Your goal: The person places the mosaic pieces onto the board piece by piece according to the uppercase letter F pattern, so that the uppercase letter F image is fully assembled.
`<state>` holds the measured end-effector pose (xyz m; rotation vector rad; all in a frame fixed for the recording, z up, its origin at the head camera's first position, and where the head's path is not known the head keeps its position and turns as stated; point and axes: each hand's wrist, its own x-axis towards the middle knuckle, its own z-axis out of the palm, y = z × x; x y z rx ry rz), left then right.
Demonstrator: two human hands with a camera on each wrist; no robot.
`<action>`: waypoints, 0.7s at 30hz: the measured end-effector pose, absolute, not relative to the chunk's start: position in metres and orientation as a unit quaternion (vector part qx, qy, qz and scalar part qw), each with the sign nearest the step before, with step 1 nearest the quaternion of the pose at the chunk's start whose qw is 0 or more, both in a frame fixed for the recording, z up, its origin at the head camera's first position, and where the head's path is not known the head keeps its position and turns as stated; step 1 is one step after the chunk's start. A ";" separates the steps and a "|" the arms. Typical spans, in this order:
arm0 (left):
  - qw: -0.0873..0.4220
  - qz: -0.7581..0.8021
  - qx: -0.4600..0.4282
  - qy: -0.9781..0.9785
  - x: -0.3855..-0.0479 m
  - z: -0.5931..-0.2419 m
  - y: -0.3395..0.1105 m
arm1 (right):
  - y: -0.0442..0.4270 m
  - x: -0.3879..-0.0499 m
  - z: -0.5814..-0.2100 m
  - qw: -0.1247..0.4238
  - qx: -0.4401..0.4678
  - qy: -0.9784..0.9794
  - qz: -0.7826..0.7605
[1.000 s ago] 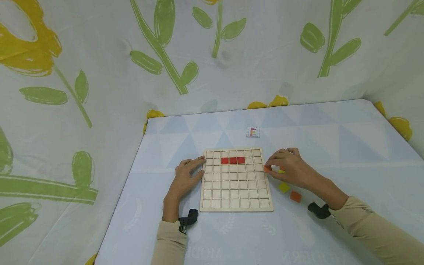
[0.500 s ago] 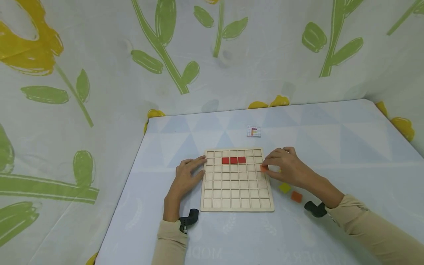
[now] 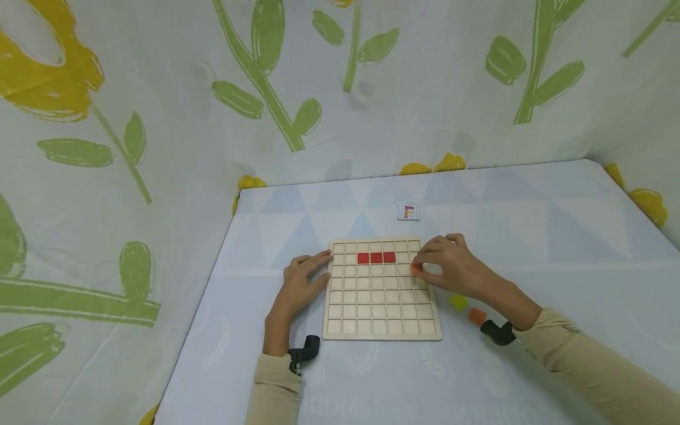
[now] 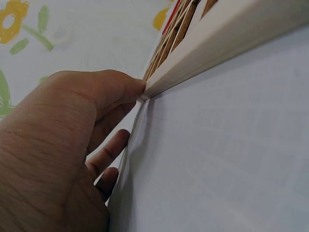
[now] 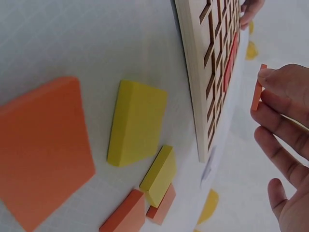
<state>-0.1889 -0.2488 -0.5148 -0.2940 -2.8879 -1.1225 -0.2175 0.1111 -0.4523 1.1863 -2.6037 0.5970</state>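
Observation:
A wooden grid board (image 3: 378, 310) lies on the table with three red tiles (image 3: 376, 258) side by side in one of its upper rows. My left hand (image 3: 301, 282) rests at the board's left side; in the left wrist view its thumb touches the board's edge. Over the board's right part, my right hand (image 3: 454, 265) pinches an orange tile (image 5: 259, 87) between thumb and fingers. The right wrist view shows that tile held above the grid, apart from it. Right of the board lie loose yellow tiles (image 5: 140, 123) and orange tiles (image 5: 46, 145).
A small card (image 3: 408, 211) printed with a coloured grid pattern lies behind the board. The table (image 3: 255, 236) has a pale cloth with triangles, and a flower-patterned curtain (image 3: 175, 71) hangs behind and to the left. Each wrist wears a black camera mount (image 3: 305, 349).
My right hand has moved left with the orange tile, from beside the board's right edge to over its right columns. The left hand stays in place.

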 end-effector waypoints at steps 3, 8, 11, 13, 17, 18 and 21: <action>0.017 -0.358 -0.095 -0.929 -0.189 -0.516 -0.248 | 0.108 -0.218 -0.452 0.105 0.402 -0.887 0.203; 0.013 -0.360 -0.092 -0.928 -0.188 -0.514 -0.248 | 0.104 -0.220 -0.451 0.106 0.411 -0.882 0.207; 0.011 -0.361 -0.091 -0.928 -0.187 -0.512 -0.248 | 0.100 -0.221 -0.451 0.108 0.416 -0.878 0.208; 0.012 -0.362 -0.094 -0.927 -0.187 -0.511 -0.248 | 0.099 -0.221 -0.451 0.112 0.419 -0.877 0.208; 0.014 -0.365 -0.096 -0.926 -0.187 -0.511 -0.248 | 0.095 -0.223 -0.452 0.119 0.422 -0.874 0.209; 0.013 -0.365 -0.095 -0.926 -0.187 -0.510 -0.248 | 0.094 -0.223 -0.452 0.120 0.423 -0.874 0.208; 0.013 -0.366 -0.094 -0.926 -0.187 -0.511 -0.248 | 0.091 -0.224 -0.450 0.119 0.424 -0.874 0.206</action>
